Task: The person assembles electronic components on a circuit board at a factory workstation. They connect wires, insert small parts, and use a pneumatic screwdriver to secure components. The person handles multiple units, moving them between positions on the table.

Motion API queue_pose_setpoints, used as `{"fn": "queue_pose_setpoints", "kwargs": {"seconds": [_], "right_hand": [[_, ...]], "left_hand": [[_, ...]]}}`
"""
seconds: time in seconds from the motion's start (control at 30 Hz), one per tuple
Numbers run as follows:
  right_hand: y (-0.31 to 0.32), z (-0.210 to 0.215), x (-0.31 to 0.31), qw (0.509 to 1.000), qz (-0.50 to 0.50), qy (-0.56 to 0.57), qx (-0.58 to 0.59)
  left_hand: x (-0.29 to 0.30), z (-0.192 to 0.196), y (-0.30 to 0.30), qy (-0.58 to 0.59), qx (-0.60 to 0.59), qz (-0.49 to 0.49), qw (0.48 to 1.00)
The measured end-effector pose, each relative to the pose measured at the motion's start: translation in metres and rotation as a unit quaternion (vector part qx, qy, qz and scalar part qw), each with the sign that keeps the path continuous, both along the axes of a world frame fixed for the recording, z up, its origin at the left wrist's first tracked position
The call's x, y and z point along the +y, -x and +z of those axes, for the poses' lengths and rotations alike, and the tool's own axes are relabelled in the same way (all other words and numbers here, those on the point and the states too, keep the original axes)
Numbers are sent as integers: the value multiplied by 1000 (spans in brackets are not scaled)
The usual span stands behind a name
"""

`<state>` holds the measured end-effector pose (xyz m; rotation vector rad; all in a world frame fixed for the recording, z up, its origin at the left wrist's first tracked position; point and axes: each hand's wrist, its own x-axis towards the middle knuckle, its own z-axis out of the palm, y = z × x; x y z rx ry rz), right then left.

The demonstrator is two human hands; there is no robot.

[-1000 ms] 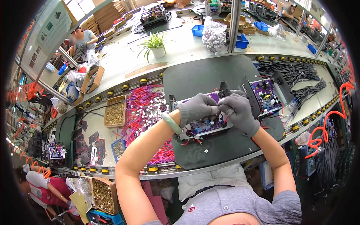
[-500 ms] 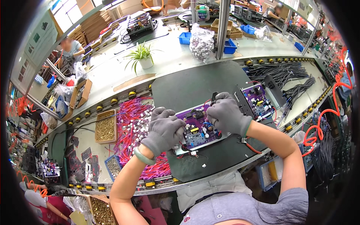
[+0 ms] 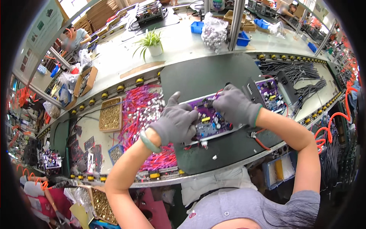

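Where left hand point(image 3: 177, 122) and right hand point(image 3: 235, 106) overlie one purple board point(image 3: 209, 128) (fingers mostly bent, grasp unclear), light edge pressure probably suits.

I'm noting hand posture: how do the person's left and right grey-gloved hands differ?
The left grey-gloved hand is spread, one finger raised; the right grey-gloved hand is more curled at the purple circuit board. A pale green bangle rings the left wrist; the right wrist shows none. Both are grey and gloved.

Green plant point(image 3: 150, 38) in white pot point(image 3: 155, 50)
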<state>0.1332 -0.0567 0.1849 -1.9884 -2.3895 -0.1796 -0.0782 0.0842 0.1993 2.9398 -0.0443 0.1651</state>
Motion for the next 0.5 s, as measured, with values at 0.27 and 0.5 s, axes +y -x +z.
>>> {"fn": "queue_pose_setpoints", "kwargs": {"seconds": [0.27, 0.5], "right_hand": [[45, 17, -36, 951, 105, -152, 248], [46, -24, -22, 920, -10, -193, 341]], "left_hand": [[-34, -11, 23, -142, 74, 17, 987], [-46, -21, 23, -86, -121, 24, 989]]}}
